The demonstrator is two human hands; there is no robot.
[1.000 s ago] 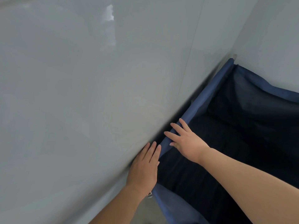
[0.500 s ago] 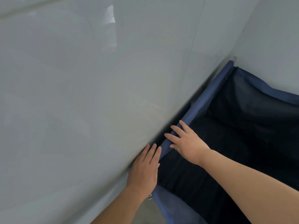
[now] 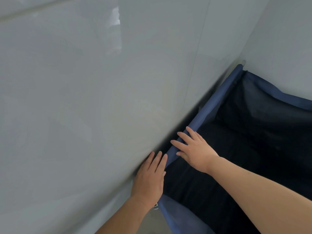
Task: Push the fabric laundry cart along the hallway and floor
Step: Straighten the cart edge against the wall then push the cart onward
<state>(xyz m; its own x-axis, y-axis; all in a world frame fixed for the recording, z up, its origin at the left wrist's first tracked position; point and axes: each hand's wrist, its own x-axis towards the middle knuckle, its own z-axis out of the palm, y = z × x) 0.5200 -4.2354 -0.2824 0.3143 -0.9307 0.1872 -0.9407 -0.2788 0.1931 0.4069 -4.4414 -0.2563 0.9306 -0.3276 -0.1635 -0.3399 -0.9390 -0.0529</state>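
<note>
Down in the lower right of the view sits the fabric laundry cart point(image 3: 253, 149), a blue cloth bin with a dark interior that looks empty as far as the shadow lets one tell. Its long blue rim point(image 3: 211, 112) runs diagonally from near the bottom centre up toward the far corner, close alongside a pale grey glossy wall point(image 3: 84, 98); a narrow dark gap shows between rim and wall. A second pale wall point(image 3: 287, 48) stands behind the cart's far edge, so the cart is tucked into the corner where the two surfaces meet. The left hand point(image 3: 150, 179) lies at the near end of that rim, fingers straight and together, pointing up along the gap between rim and wall; whether its fingertips curl around the cloth edge or merely rest against it cannot be told, since the palm side is hidden. The right hand point(image 3: 194, 151) reaches across from the right, its forearm passing over the cart's dark inside, and lies flat on the same rim a little farther along, fingers spread and extended over the blue fabric, with the thumb below on the inner side; it presses on the edge more than it clasps it. The two hands are near each other but not touching. A small metal fitting point(image 3: 155, 206) shows just beside the left wrist at the cart's near corner, and a strip of beige floor point(image 3: 155, 223) is visible below it.
</note>
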